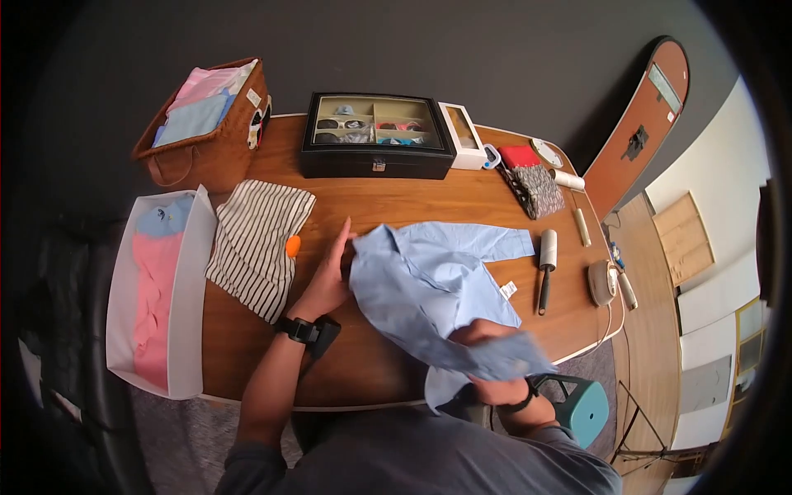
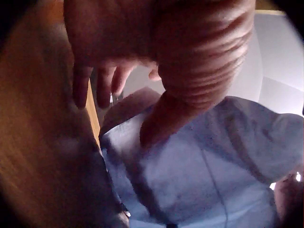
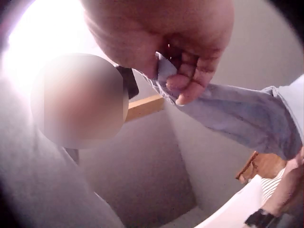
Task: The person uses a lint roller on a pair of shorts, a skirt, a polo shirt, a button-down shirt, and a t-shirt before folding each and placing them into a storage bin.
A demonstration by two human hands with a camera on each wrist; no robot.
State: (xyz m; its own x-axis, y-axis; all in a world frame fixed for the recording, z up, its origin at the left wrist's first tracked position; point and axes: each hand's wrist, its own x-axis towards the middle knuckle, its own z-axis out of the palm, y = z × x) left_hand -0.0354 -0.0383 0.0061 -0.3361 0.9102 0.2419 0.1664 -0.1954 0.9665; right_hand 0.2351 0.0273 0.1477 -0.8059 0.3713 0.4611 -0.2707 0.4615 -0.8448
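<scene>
A light blue long-sleeved shirt (image 1: 445, 276) lies partly spread over the wooden table, one sleeve stretched toward the lint roller. At its left edge is my left hand (image 1: 328, 276), fingers straight; in the left wrist view the thumb (image 2: 164, 121) lies against the cloth. My right hand (image 1: 499, 390) holds up a part of the shirt near the table's front edge, and that raised cloth is blurred. Seen from the right wrist, the fingers (image 3: 190, 88) pinch the fabric. A white label (image 1: 508, 289) shows on the shirt's right side.
To the left are a striped garment (image 1: 262, 239), a white bin (image 1: 186, 330) with folded clothes and a brown basket (image 1: 202, 169). A black glasses case (image 1: 375, 163) stands at the back. The lint roller (image 1: 547, 264) lies right, with a teal stool (image 1: 586, 412) below.
</scene>
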